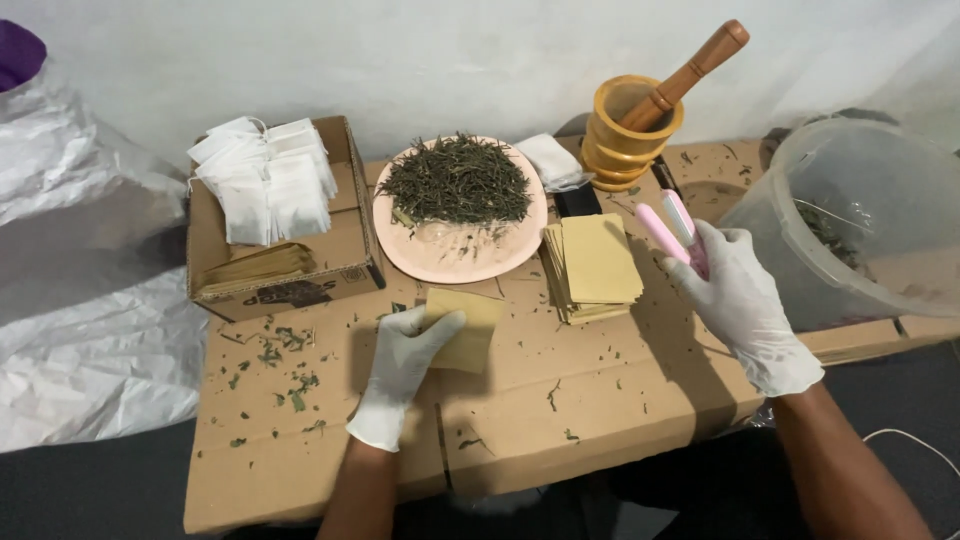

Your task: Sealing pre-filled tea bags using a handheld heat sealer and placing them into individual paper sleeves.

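1. My left hand, in a white glove, lies palm down with fingers loosely extended; the fingertips press on a tan paper sachet flat on the cardboard. Nothing is gripped, only pinned under the fingers.
2. My right hand, also gloved, is raised above the work surface and closed around a pink handheld sealer. Its two arms point up and to the left and stand slightly apart.
3. The sachet lies just below the pink plate, left of the stack of tan sachets.
4. The plate carries a heap of dried green leaves.
5. An open cardboard box on the left holds white filter bags with strings and more tan sachets.
6. A yellow mortar with a wooden pestle stands behind the stack.
7. A translucent plastic bucket sits far right.
8. The work surface is flattened cardboard, strewn with leaf fragments. White wall behind; crumpled white plastic sheeting to the left.
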